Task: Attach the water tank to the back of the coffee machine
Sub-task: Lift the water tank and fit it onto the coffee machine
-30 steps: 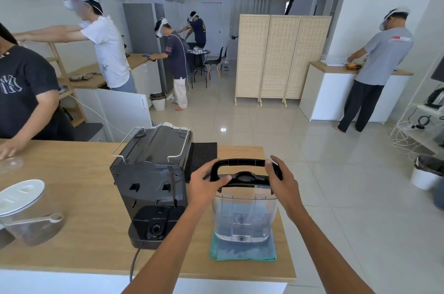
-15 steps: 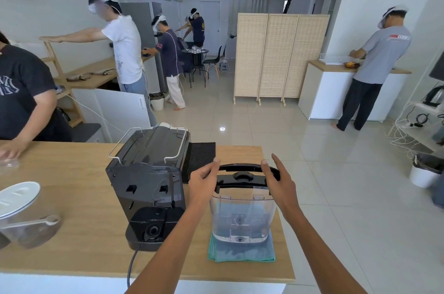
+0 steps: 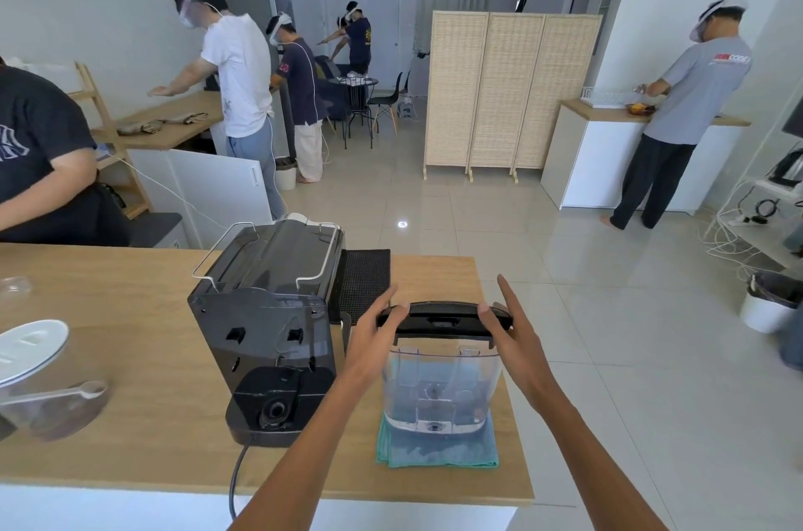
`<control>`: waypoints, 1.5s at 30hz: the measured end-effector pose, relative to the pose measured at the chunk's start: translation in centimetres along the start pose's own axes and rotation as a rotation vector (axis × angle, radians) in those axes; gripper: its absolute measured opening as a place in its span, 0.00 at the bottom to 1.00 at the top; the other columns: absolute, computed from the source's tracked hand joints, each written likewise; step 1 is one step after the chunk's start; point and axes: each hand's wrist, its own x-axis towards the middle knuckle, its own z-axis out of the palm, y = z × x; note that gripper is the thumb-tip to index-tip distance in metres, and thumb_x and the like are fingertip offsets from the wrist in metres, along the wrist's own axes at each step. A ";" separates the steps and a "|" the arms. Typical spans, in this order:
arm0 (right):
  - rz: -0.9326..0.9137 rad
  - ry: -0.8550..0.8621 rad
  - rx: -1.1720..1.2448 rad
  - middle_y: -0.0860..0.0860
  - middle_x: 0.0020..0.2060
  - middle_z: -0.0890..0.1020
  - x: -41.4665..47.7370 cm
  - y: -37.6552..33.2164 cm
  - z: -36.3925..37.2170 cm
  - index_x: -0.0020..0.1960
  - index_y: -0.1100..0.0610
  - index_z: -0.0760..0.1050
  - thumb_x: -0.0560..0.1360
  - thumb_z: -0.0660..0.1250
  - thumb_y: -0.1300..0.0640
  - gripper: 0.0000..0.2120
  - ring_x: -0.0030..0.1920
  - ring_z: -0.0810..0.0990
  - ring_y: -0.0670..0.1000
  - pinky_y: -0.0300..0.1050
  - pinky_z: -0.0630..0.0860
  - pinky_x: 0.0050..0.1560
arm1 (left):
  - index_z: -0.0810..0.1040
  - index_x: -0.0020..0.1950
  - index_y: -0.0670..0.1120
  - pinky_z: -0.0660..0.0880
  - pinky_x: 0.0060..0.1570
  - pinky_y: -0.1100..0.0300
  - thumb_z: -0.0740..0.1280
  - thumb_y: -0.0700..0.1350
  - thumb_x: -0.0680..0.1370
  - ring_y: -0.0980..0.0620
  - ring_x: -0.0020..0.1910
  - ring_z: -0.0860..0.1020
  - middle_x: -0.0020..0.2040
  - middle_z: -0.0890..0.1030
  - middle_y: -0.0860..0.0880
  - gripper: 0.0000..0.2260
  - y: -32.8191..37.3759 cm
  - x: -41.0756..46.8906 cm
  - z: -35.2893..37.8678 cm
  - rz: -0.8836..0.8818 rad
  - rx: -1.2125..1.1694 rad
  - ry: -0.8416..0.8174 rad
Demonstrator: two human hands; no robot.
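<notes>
the left hand [image 3: 377,339] reaches forward with a straight forearm and its fingers spread loosely; the fingertips lie against the left end of the black plastic lid [image 3: 443,320] of the clear plastic water tank [image 3: 439,387]. the fingers are not closed around the lid, the hand is open. the right hand [image 3: 510,341] comes in from the other side, palm turned inward, thumb on the right end of the same lid and the index finger pointing up and away. it is also open, with no real grip. both forearms cross the lower edge of the picture, so the elbows are cut off.

the tank stands upright on a folded teal cloth [image 3: 436,446], near the right front corner of the light wooden counter [image 3: 130,356]. just beside it, on the left, stands the black coffee machine [image 3: 267,326] with its back side toward the camera; the tank and the machine are apart. a black cable [image 3: 237,474] leaves the base of the machine and goes over the counter edge. behind the machine lies a black ribbed mat [image 3: 363,278], partly hidden.

at the left edge a clear jar with white lid [image 3: 32,361] is cut off, and a plastic spoon [image 3: 65,393] in front of it looks blurred.
</notes>
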 end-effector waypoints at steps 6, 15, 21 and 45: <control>-0.091 -0.051 -0.096 0.33 0.66 0.73 -0.8 2.3 -0.3 0.80 0.31 0.51 0.68 0.60 0.22 0.44 0.66 0.74 0.44 0.37 0.69 0.63 | 0.59 0.77 0.70 0.62 0.67 0.60 0.66 0.69 0.73 0.68 0.69 0.63 0.72 0.63 0.71 0.33 -1.4 -1.2 -1.0 0.083 0.054 -0.078; -0.149 -0.074 -0.197 0.18 0.60 0.71 -1.1 4.5 -0.1 0.81 0.31 0.44 0.70 0.62 0.25 0.45 0.57 0.75 0.26 0.20 0.69 0.56 | 0.45 0.76 0.77 0.73 0.65 0.35 0.64 0.74 0.72 0.34 0.63 0.77 0.76 0.72 0.46 0.38 -2.9 -1.5 -1.3 0.099 0.331 -0.099; -0.168 -0.101 -0.181 0.17 0.61 0.71 -1.4 5.6 -0.3 0.79 0.29 0.44 0.70 0.67 0.28 0.46 0.58 0.76 0.27 0.22 0.70 0.58 | 0.42 0.77 0.74 0.73 0.68 0.43 0.74 0.71 0.66 0.45 0.66 0.77 0.70 0.78 0.46 0.51 -3.8 -1.6 -1.7 0.078 0.389 -0.154; -0.238 -0.233 -0.066 0.23 0.63 0.74 -4.8 -1.2 2.0 0.77 0.28 0.54 0.58 0.81 0.33 0.56 0.62 0.77 0.32 0.26 0.72 0.59 | 0.53 0.79 0.70 0.70 0.70 0.51 0.84 0.52 0.64 0.55 0.72 0.70 0.73 0.69 0.68 0.54 1.0 -8.1 -7.8 0.250 0.274 -0.028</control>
